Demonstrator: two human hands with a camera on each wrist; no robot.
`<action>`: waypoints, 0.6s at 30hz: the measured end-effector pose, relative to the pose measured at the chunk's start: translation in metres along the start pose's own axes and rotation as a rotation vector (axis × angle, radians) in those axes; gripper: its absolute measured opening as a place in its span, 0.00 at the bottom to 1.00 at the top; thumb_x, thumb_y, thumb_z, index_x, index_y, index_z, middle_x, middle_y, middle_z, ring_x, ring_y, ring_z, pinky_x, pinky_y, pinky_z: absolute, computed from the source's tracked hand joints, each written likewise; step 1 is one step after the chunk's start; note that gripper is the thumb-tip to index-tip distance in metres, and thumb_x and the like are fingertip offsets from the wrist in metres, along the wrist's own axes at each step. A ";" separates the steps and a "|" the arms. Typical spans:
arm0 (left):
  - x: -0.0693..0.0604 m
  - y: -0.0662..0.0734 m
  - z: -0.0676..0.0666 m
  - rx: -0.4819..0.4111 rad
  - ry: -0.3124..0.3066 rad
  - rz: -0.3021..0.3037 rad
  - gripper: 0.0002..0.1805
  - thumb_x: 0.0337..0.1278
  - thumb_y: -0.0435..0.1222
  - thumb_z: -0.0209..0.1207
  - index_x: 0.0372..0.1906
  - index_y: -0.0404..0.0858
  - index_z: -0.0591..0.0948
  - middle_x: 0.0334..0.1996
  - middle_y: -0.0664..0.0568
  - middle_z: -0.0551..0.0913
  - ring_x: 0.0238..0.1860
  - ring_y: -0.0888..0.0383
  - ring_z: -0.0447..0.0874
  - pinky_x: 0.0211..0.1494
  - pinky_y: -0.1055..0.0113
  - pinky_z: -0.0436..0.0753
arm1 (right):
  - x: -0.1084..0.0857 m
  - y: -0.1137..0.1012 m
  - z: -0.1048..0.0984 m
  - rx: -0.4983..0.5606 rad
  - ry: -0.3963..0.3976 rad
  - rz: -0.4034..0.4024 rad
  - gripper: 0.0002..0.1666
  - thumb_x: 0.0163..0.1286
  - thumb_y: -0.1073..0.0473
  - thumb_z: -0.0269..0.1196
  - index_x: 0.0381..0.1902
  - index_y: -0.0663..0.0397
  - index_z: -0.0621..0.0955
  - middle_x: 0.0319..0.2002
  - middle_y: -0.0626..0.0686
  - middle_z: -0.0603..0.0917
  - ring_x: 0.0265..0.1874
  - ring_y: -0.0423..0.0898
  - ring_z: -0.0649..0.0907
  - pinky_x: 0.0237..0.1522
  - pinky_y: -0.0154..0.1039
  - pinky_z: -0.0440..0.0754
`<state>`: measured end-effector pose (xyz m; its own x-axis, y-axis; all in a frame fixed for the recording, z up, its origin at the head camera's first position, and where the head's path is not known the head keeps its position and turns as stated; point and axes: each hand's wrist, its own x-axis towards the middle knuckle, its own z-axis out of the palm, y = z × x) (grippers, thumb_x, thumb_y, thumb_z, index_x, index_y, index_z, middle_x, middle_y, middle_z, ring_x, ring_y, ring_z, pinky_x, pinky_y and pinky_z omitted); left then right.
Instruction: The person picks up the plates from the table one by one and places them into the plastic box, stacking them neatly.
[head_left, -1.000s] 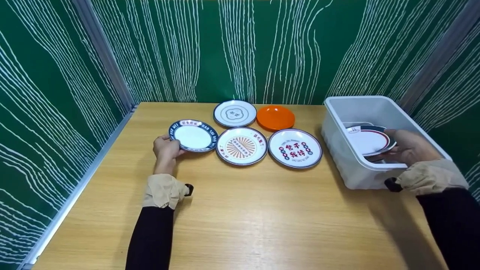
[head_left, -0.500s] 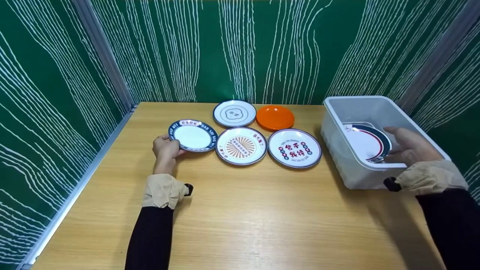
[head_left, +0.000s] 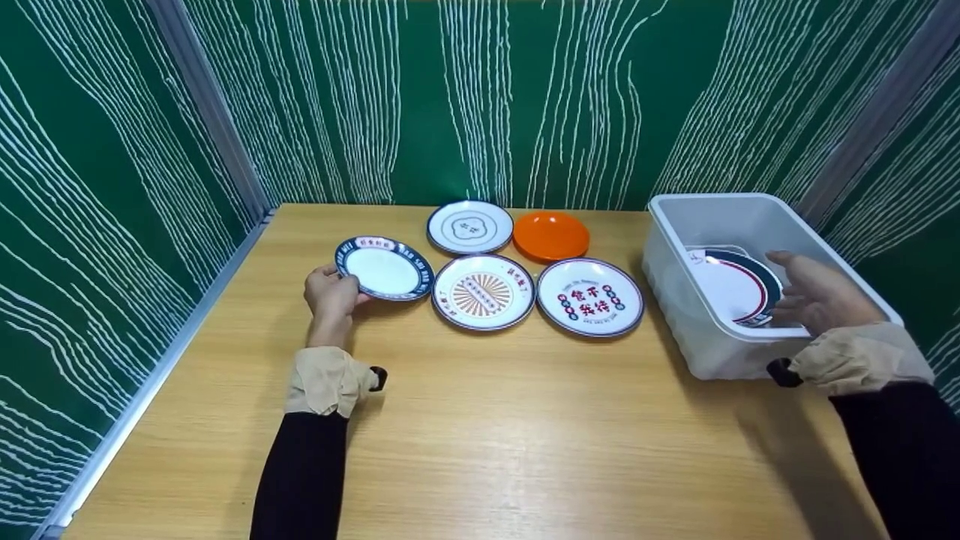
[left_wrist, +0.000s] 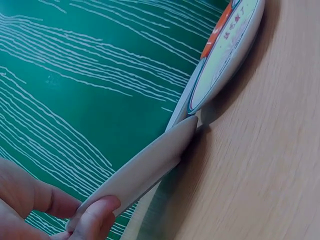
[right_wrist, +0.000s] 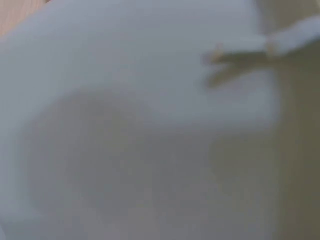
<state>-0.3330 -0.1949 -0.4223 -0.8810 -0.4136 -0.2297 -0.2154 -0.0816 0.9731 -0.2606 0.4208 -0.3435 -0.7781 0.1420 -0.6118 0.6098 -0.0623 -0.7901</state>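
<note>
My left hand (head_left: 332,297) pinches the near-left edge of a white plate with a dark blue lettered rim (head_left: 385,271). In the left wrist view this plate (left_wrist: 145,165) is tilted, its held side raised off the wood, and thumb and fingers grip its edge. Over the near right side of a white plastic bin (head_left: 694,352), my right hand (head_left: 821,296) is held with fingers extended and nothing in its grasp. Inside the bin, beside those fingers, lies a white plate with a green and red rim (head_left: 731,289). The right wrist view is blurred, mostly pale bin wall (right_wrist: 125,60).
On the wooden table (head_left: 510,435) sit a sunburst-patterned plate (head_left: 484,292), a plate with red characters (head_left: 590,298), a white plate with a small grey emblem (head_left: 470,227) and an orange plate (head_left: 551,235). Green panels with white lines (head_left: 517,97) enclose the back and sides.
My right hand has let go of the green-and-red-rimmed plate, which dropped lower in the bin, and drawn slightly away. The left hand's plate has shifted slightly up and left.
</note>
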 end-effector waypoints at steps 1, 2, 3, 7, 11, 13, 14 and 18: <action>-0.001 0.001 0.000 0.003 0.001 0.001 0.33 0.65 0.21 0.49 0.76 0.33 0.63 0.64 0.40 0.74 0.39 0.54 0.82 0.36 0.69 0.87 | -0.001 0.001 0.002 -0.028 0.031 -0.042 0.56 0.80 0.38 0.45 0.78 0.58 0.23 0.80 0.61 0.25 0.79 0.61 0.39 0.79 0.53 0.51; -0.002 0.002 0.000 0.005 0.001 0.002 0.33 0.66 0.22 0.49 0.76 0.33 0.62 0.64 0.40 0.74 0.40 0.54 0.82 0.37 0.69 0.87 | -0.002 0.001 0.004 -0.053 0.057 -0.081 0.54 0.80 0.39 0.45 0.79 0.57 0.25 0.80 0.62 0.26 0.79 0.63 0.40 0.79 0.54 0.52; -0.002 0.003 0.000 0.007 0.002 0.009 0.33 0.66 0.22 0.49 0.76 0.33 0.62 0.63 0.40 0.74 0.40 0.54 0.82 0.38 0.69 0.87 | -0.003 0.001 0.006 -0.091 0.086 -0.123 0.53 0.80 0.40 0.45 0.80 0.56 0.27 0.80 0.62 0.26 0.79 0.65 0.41 0.79 0.56 0.52; -0.007 0.008 0.002 -0.010 -0.011 0.045 0.31 0.67 0.24 0.50 0.75 0.32 0.63 0.61 0.41 0.75 0.40 0.54 0.84 0.38 0.68 0.88 | -0.006 -0.001 0.020 -0.187 0.146 -0.249 0.50 0.81 0.40 0.45 0.81 0.56 0.32 0.81 0.62 0.31 0.78 0.67 0.46 0.78 0.58 0.56; -0.017 0.017 0.007 -0.039 -0.031 0.051 0.31 0.69 0.25 0.51 0.75 0.34 0.63 0.60 0.42 0.76 0.43 0.54 0.83 0.42 0.68 0.88 | -0.010 -0.005 0.041 -0.241 0.163 -0.356 0.51 0.81 0.39 0.46 0.82 0.60 0.36 0.82 0.64 0.38 0.78 0.65 0.48 0.77 0.56 0.59; -0.023 0.023 0.011 -0.054 -0.039 0.038 0.30 0.71 0.26 0.51 0.75 0.36 0.63 0.60 0.44 0.76 0.46 0.54 0.83 0.44 0.68 0.88 | -0.012 -0.006 0.052 -0.260 0.166 -0.408 0.51 0.81 0.39 0.46 0.82 0.60 0.36 0.81 0.65 0.41 0.79 0.64 0.49 0.77 0.55 0.60; -0.026 0.026 0.013 -0.060 -0.044 0.031 0.30 0.72 0.26 0.52 0.76 0.37 0.63 0.60 0.45 0.77 0.47 0.55 0.83 0.46 0.68 0.88 | -0.014 -0.007 0.057 -0.272 0.167 -0.433 0.51 0.81 0.39 0.47 0.82 0.60 0.37 0.81 0.65 0.42 0.79 0.63 0.50 0.77 0.55 0.61; -0.039 0.036 0.022 -0.094 -0.064 0.056 0.30 0.72 0.28 0.55 0.75 0.40 0.64 0.60 0.46 0.78 0.47 0.54 0.84 0.47 0.67 0.88 | -0.022 -0.010 0.082 -0.340 0.195 -0.513 0.48 0.80 0.38 0.48 0.83 0.56 0.42 0.80 0.65 0.52 0.77 0.60 0.57 0.75 0.53 0.65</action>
<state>-0.3153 -0.1620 -0.3785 -0.9164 -0.3612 -0.1725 -0.1270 -0.1462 0.9811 -0.2613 0.3372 -0.3253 -0.9614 0.2496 -0.1162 0.2062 0.3734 -0.9045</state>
